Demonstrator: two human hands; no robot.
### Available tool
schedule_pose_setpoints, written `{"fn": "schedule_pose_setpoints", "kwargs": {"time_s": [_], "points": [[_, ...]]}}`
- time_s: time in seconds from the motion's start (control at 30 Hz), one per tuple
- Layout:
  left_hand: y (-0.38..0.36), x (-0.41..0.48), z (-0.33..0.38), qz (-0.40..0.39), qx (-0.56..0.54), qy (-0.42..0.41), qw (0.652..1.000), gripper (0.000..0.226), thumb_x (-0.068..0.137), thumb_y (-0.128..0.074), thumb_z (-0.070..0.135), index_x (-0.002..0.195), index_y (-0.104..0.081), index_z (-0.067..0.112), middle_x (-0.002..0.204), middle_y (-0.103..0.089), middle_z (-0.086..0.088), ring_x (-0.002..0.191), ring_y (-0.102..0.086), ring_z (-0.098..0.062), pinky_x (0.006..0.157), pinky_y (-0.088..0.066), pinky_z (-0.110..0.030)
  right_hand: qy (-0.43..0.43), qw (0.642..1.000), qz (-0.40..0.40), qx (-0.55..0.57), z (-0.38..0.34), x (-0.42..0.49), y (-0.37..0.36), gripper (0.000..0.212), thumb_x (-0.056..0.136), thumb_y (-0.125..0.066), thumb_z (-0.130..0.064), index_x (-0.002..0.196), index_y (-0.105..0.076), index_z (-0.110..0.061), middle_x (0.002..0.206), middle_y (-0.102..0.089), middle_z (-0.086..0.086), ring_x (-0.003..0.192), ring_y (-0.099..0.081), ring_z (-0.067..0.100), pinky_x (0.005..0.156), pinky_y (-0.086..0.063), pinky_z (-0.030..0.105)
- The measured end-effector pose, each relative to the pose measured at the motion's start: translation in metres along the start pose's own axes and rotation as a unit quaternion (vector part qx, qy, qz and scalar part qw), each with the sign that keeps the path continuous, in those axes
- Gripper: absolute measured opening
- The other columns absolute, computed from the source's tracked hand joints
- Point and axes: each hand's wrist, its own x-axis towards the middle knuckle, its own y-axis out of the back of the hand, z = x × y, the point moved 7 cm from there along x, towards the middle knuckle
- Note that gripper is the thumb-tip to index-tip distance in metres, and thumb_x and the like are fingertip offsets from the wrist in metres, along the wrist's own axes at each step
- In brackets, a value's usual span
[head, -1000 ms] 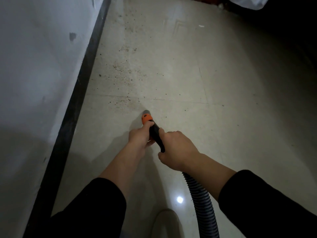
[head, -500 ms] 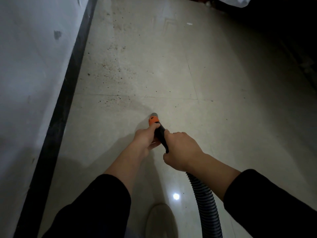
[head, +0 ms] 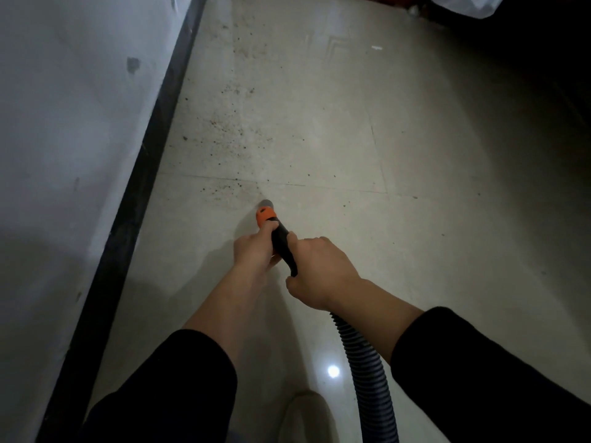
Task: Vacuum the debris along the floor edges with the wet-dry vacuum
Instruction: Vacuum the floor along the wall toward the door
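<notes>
A black vacuum nozzle [head: 282, 243] with an orange collar [head: 266, 215] points forward and down at the pale tiled floor. Its grey mouth sits just short of a tile joint. My left hand [head: 254, 251] grips the nozzle just behind the orange collar. Farther back, my right hand [head: 321, 271] grips the same black tube where it joins the ribbed grey hose [head: 367, 369]. Dark specks of debris [head: 228, 129] lie scattered ahead of the nozzle, between it and the black skirting [head: 140, 187] on the left.
A white wall [head: 64, 139] runs along the left above the skirting. My light shoe [head: 305, 417] shows at the bottom. The right side and far corner lie in deep shadow, with something white [head: 460, 3] at the top right. A small white scrap [head: 376, 47] lies far ahead.
The nozzle has edged forward, closer to the tile joint and the debris. Both hands keep the same hold on it. The view has swung slightly.
</notes>
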Motion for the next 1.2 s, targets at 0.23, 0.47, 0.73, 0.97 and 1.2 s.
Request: {"fn": "schedule_pose_setpoints", "kwargs": {"time_s": [0.23,0.47,0.73,0.97,1.2], "points": [[0.024,0.013,0.010,0.039,-0.043,-0.011,0.998,0.020,0.085,-0.071,0.023,0.081,-0.060,0.007,0.095,-0.069,-0.017,0.082,-0.069,-0.024,0.067,-0.057,-0.032,0.034,0.999,-0.002,0.007,-0.018,0.016,-0.002,0.045,0.083,-0.058,-0.017,0.125,-0.043,-0.011,0.084,-0.048,0.004,0.079,-0.046,0.023,0.059,-0.036,0.032],[0.044,0.015,0.013,0.064,-0.048,-0.010,0.997,0.026,0.081,-0.073,0.022,0.092,-0.062,0.002,0.094,-0.070,-0.017,0.076,-0.069,-0.023,0.075,-0.060,-0.036,0.059,0.998,-0.009,0.001,-0.032,0.019,-0.003,0.043,0.083,-0.059,-0.018,0.123,-0.045,-0.011,0.082,-0.047,0.004,0.076,-0.044,0.023,0.057,-0.034,0.031],[0.066,0.014,0.020,0.091,-0.057,-0.024,0.994,0.024,0.082,-0.073,0.024,0.081,-0.057,0.007,0.094,-0.068,-0.016,0.082,-0.068,-0.025,0.072,-0.058,-0.034,0.078,0.997,-0.017,0.000,-0.050,0.026,-0.005,0.042,0.082,-0.061,-0.019,0.120,-0.046,-0.010,0.079,-0.046,0.005,0.072,-0.045,0.023,0.053,-0.033,0.029],[0.085,0.022,0.030,0.092,-0.074,-0.033,0.992,0.033,0.083,-0.074,0.023,0.102,-0.061,0.000,0.103,-0.068,-0.020,0.091,-0.069,-0.030,0.073,-0.058,-0.036,0.095,0.995,-0.017,0.005,-0.068,0.038,-0.006,0.040,0.082,-0.060,-0.017,0.119,-0.046,-0.010,0.080,-0.046,0.004,0.073,-0.044,0.023,0.050,-0.030,0.029],[0.116,0.032,0.040,0.091,-0.081,-0.043,0.992,0.048,0.085,-0.074,0.028,0.117,-0.060,-0.004,0.109,-0.067,-0.019,0.096,-0.069,-0.031,0.077,-0.059,-0.037,0.125,0.992,-0.020,0.007,-0.096,0.052,-0.007,0.041,0.083,-0.058,-0.017,0.122,-0.046,-0.011,0.083,-0.045,0.005,0.076,-0.043,0.024,0.059,-0.032,0.032]]}}
